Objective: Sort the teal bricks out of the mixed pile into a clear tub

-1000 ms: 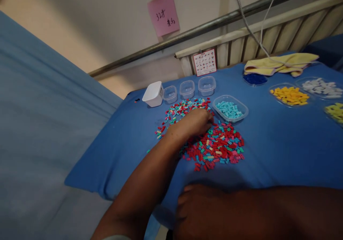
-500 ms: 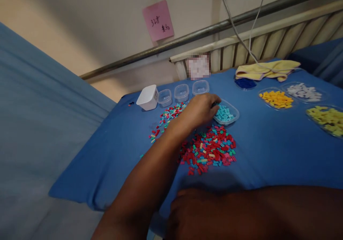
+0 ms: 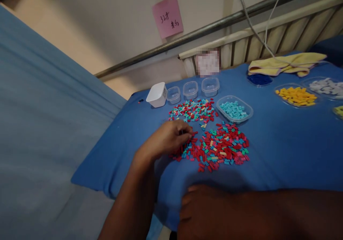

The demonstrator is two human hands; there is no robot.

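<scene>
My left hand (image 3: 174,136) is at the left edge of the nearer pile of small mixed bricks (image 3: 225,143), mostly red with blue, green, pink and cream ones. Its thumb and fingers are curled together; what lies between them, if anything, is too small to make out. Behind it spreads a second mixed pile (image 3: 193,109). A clear tub (image 3: 250,116) of light-blue bricks stands to the right of that pile. In shadow at the near edge of the blue cloth, my right hand (image 3: 197,207) rests with its fingers folded in, no object visible in it.
A white box (image 3: 157,95) and three clear tubs, one of them a small tub (image 3: 173,95), line the back. At right are dark-blue pieces (image 3: 259,79), a tray of orange pieces (image 3: 296,97), white pieces (image 3: 327,87) and a yellow cloth (image 3: 286,64). A curtain (image 3: 53,89) hangs at left.
My left hand has moved from the light-blue tub leftward and nearer, to the front pile. The back pile and the whole tub now show. The view has shifted left; my right hand stays put.
</scene>
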